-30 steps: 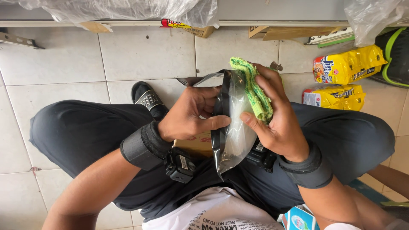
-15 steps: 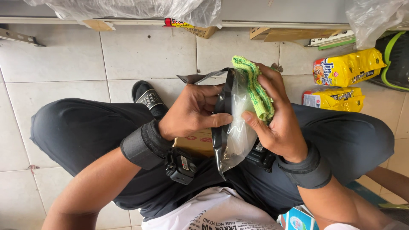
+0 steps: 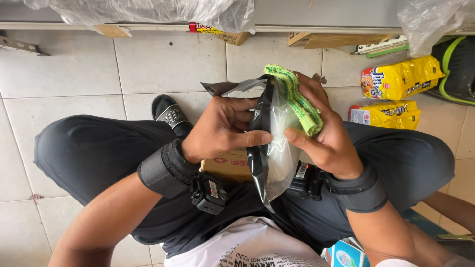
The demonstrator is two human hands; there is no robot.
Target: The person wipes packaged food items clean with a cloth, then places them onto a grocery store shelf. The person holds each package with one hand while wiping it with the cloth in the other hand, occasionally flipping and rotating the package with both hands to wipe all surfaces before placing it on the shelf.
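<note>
Clear plastic pouch (image 3: 277,148) with a dark edge strip stands upright over the person's lap, gripped from both sides. From the head view, the left hand (image 3: 222,131) pinches the pouch's dark edge, fingers (image 3: 247,140) curled shut around it. The right hand (image 3: 324,133) presses the pouch's far face with its thumb while its fingers close on a folded green cloth (image 3: 297,99), which sits at the pouch's mouth, apparently not yet inside. The pouch looks empty, so the filling seems barely begun. Right of the pouch, yellow snack packets (image 3: 396,79) lie on the tiled floor (image 3: 74,74).
</note>
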